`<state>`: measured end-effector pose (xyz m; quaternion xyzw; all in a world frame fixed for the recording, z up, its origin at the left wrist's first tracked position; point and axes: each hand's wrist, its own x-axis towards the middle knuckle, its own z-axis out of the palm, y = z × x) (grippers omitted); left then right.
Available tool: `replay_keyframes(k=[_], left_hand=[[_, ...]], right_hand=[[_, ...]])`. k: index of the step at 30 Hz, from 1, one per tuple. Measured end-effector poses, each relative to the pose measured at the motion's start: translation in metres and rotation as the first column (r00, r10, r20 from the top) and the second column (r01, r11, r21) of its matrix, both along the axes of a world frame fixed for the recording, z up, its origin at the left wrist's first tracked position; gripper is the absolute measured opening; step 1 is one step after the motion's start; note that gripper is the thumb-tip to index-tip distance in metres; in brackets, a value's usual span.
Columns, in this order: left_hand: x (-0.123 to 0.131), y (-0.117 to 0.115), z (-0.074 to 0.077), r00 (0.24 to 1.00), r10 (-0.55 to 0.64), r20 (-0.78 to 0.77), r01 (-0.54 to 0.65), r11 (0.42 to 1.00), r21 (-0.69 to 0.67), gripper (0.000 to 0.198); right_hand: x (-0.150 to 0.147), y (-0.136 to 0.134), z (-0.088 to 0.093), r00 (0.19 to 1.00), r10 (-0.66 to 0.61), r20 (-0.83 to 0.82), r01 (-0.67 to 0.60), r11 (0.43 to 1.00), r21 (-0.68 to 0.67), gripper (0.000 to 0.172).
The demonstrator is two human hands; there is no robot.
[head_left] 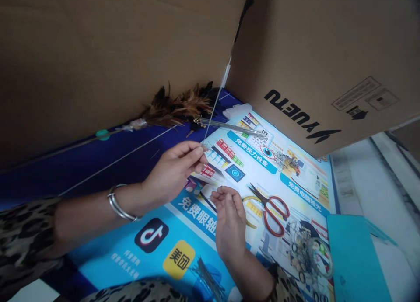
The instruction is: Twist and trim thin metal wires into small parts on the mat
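My left hand (183,168) is closed in a pinch on a thin wire (211,118). The wire rises from the fingertips toward the corner of the box; its upper end is hard to make out. Lower and to the right, my right hand (231,219) has its fingers curled together, and whatever they may hold is hidden. Beside it show yellow curved handles (251,200), partly covered by the hand. Red-handled scissors (274,214) lie just right of them, blades partly spread. A bundle of thin metal wires (234,127) lies beyond my hands.
Cardboard panels (295,39) wall off the back and right. Brown feathers (180,105) on a stick lie along the back. A printed poster (203,245) covers the surface. Tangled wire and small rings (305,249) lie at right; dark strands (210,278) lie near the front.
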<state>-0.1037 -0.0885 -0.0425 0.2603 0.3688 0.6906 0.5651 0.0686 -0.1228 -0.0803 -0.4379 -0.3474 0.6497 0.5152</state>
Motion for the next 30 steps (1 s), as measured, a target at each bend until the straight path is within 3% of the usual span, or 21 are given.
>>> replay_keyframes(k=[4,7,12,16,19,22,25,27,30], left_hand=[[0.011,0.024,0.039,0.994,0.052,0.094,-0.062,0.992,0.109,0.004],[0.023,0.042,0.066,0.993,0.060,0.101,-0.077,0.982,0.174,0.022],[0.040,0.063,0.087,0.995,0.021,0.093,-0.042,0.973,0.227,0.027],[0.044,0.072,0.077,0.979,-0.188,-0.082,0.202,0.952,0.229,0.019],[0.044,0.077,0.061,0.892,-0.321,-0.320,0.383,0.911,0.154,0.013],[0.044,0.081,0.045,0.751,-0.401,-0.525,0.489,0.872,0.034,0.011],[0.047,0.083,0.033,0.548,-0.491,-0.677,0.604,0.792,-0.086,0.012],[0.049,0.084,0.027,0.434,-0.509,-0.744,0.658,0.742,-0.125,0.013],[0.050,0.084,0.021,0.325,-0.502,-0.802,0.699,0.698,-0.154,0.014]], right_hand=[[0.005,0.002,0.005,0.999,0.048,0.013,-0.048,0.999,0.006,0.022],[0.010,0.005,0.008,0.996,0.062,0.071,-0.068,0.994,0.081,0.018],[0.019,0.012,0.011,0.964,0.049,0.263,-0.103,0.975,0.195,0.015],[0.027,0.019,0.018,0.906,0.026,0.423,-0.138,0.962,0.237,0.015],[0.036,0.028,0.022,0.859,-0.030,0.511,-0.145,0.943,0.300,0.013],[0.044,0.038,0.026,0.861,-0.105,0.497,-0.087,0.933,0.349,0.019],[0.052,0.048,0.029,0.878,-0.174,0.446,-0.015,0.921,0.389,0.032],[0.056,0.052,0.030,0.873,-0.215,0.437,0.022,0.913,0.407,0.038],[0.061,0.056,0.028,0.846,-0.262,0.465,0.067,0.917,0.394,0.038]])
